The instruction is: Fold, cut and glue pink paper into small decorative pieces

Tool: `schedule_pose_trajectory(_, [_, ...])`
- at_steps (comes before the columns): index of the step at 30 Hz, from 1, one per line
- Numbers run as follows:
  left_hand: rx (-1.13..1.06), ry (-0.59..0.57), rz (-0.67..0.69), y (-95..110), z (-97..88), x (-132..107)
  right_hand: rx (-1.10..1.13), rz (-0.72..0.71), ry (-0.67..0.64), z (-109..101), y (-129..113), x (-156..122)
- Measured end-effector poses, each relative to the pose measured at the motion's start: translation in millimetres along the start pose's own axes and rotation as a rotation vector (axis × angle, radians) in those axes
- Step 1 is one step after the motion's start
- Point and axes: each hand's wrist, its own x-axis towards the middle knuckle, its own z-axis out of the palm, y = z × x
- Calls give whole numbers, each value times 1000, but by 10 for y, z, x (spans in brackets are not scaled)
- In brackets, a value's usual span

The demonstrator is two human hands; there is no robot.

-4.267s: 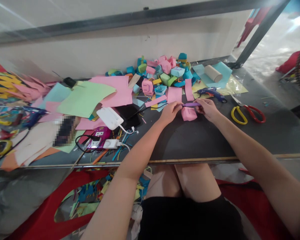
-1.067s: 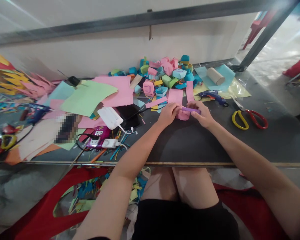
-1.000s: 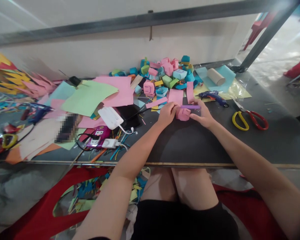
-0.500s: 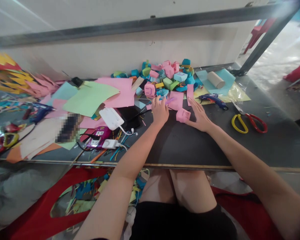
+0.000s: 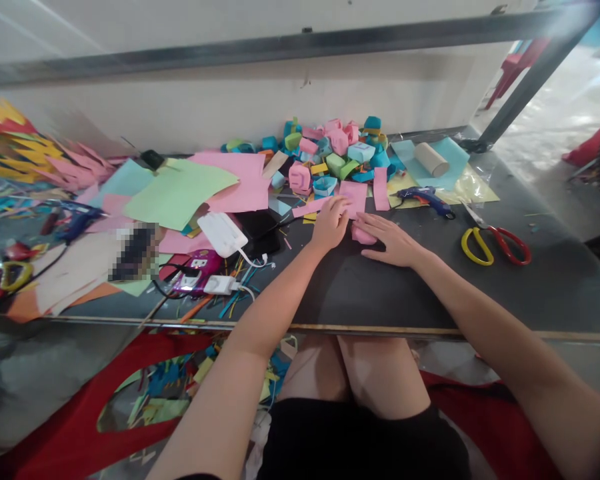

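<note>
My left hand (image 5: 331,225) reaches over the near edge of a pink paper piece (image 5: 356,193), its fingers extended forward and holding nothing that I can see. My right hand (image 5: 391,241) is open, palm down, with its fingers over a small pink folded paper box (image 5: 363,235), which is partly hidden. The fingertips of both hands are close together. A narrow pink strip (image 5: 307,209) lies left of my left fingers. Another pink paper piece (image 5: 381,189) lies beyond my right hand.
Small folded paper shapes (image 5: 336,165) are heaped along the wall. To the right lie a glue gun (image 5: 427,199), scissors (image 5: 495,241) and a cardboard tube (image 5: 431,160). Coloured sheets (image 5: 180,190), a white power bank (image 5: 223,235) and a purple power strip (image 5: 199,272) spread left.
My left hand has moved right onto the pink paper; a purple stick seen at its fingertips no longer shows. My right hand has shifted left and now covers much of the pink box.
</note>
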Motion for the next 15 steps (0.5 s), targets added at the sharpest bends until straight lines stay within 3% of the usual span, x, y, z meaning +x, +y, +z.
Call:
schedule_pose_trajectory(7, [-260, -311, -79, 29, -15, 31, 49, 175, 135, 34, 132, -14])
schedule_pose_trajectory(15, [-276, -359, -68, 55, -20, 49, 44, 119, 165, -14, 151, -30])
